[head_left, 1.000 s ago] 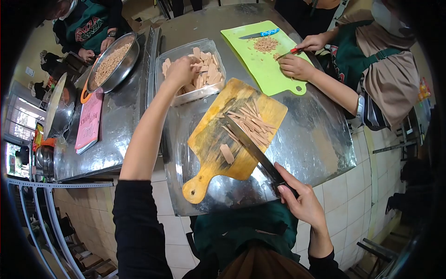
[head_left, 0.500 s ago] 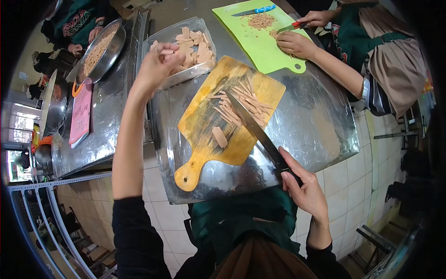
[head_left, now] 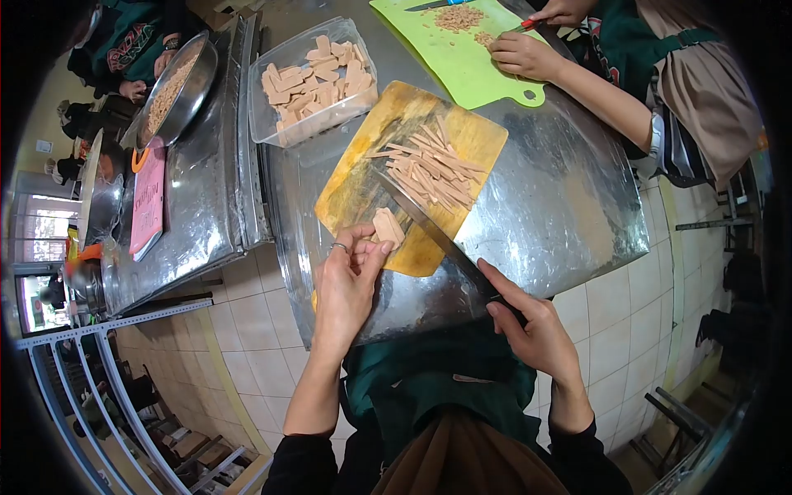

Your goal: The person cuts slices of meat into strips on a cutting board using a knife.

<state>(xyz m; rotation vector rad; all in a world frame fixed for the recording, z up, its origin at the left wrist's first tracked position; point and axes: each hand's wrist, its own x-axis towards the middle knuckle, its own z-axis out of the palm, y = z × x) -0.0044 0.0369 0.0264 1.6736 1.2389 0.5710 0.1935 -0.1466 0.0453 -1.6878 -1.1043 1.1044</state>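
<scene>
My left hand [head_left: 345, 285], a ring on one finger, pinches a few flat pinkish sausage slices [head_left: 386, 228] at the near left part of a worn wooden cutting board [head_left: 346, 194]. The board's handle is mostly hidden behind this hand. In my right hand [head_left: 536, 334] is the black handle of a long knife [head_left: 441, 241], index finger stretched along its top. The blade slants across the board, its tip between the held slices and a pile of thin sausage strips [head_left: 433, 169]. Beyond the board, a clear plastic container [head_left: 322, 129] holds many more slices [head_left: 318, 82].
At the upper right, a co-worker's hands [head_left: 524, 56] work with a red-handled knife on a lime-green cutting board [head_left: 445, 74] bearing chopped bits. On the left table stand a metal bowl [head_left: 206, 78] of chopped food and a pink notebook [head_left: 148, 202]. Another person is behind the bowl.
My left hand has come back from over the container to the board and now grips slices there. The knife stays in my right hand, its tip slightly lower over the board.
</scene>
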